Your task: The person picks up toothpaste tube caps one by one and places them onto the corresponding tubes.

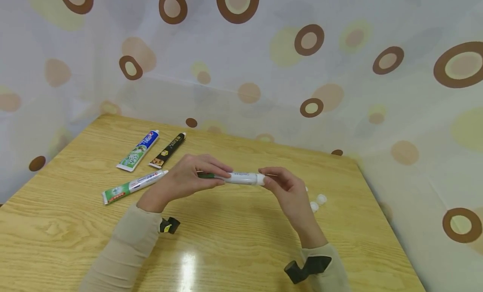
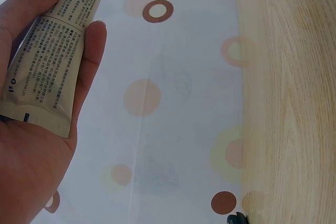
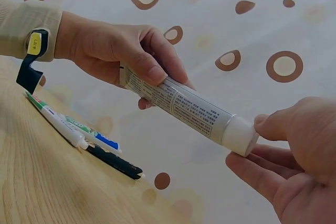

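Note:
A white and green toothpaste tube [image 1: 243,178] is held above the table, roughly level in the head view. My left hand [image 1: 188,176] grips its body, thumb on one side and fingers on the other. In the left wrist view, small print covers the back of the tube [image 2: 52,51], and its flat crimped end lies by the palm. At the other end is a white cap [image 3: 240,136], which my right hand [image 1: 288,193] pinches between thumb and fingers. The cap sits on the tube's end; whether its thread is engaged I cannot tell.
On the wooden table [image 1: 226,246], a blue and green toothpaste tube [image 1: 138,151], a black one [image 1: 167,150] and a silver and green one [image 1: 132,187] lie to the left. Small white caps [image 1: 321,199] lie beyond my right hand, one partly hidden. Patterned sheeting [image 1: 226,53] hangs behind.

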Demonstrator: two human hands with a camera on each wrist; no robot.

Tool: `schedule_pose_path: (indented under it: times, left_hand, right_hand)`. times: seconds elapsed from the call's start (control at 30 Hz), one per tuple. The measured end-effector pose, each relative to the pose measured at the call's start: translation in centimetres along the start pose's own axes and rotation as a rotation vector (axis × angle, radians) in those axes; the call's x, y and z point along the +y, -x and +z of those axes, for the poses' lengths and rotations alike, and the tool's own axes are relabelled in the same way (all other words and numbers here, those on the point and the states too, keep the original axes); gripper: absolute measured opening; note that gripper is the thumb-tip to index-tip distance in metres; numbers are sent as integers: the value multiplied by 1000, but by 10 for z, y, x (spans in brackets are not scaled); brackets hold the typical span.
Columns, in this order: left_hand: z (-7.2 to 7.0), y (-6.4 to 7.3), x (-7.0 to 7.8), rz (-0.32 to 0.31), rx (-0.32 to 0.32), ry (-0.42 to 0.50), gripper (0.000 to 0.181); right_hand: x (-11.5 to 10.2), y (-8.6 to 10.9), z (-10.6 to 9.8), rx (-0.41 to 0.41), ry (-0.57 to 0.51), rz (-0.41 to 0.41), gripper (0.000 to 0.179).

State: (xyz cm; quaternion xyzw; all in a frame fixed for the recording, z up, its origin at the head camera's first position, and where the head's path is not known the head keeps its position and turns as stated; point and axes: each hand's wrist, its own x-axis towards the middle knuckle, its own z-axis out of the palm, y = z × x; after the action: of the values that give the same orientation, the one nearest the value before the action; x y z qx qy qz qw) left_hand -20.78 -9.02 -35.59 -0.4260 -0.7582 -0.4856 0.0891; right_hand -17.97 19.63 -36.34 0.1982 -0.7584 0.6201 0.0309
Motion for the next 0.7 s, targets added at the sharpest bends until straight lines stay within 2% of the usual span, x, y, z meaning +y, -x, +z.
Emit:
schedule_pose_path:
  times: [0.13, 0.23, 0.37, 0.47, 0.6, 0.7]
  left_hand:
    - [0, -1, 1, 10, 7, 14, 25]
    - [1, -1, 1, 21, 5, 15, 24]
    - [1, -2, 2, 21, -1, 5, 24]
    - [2, -2, 3, 8, 1, 12, 24]
    - [2, -1, 3, -15, 10, 38, 22]
    - [2, -1, 3, -29, 14, 66, 21]
  right_hand:
    - [-3, 2, -2, -56, -2, -14, 28]
    - [-3, 3, -3, -83, -34, 12, 29]
    - [-2, 2, -3, -49, -27, 22, 30]
    - [-3, 2, -2, -13, 9, -8, 28]
    - [-7, 4, -3, -33, -2, -33, 26]
    - [-10, 6, -3, -66, -33, -19, 28]
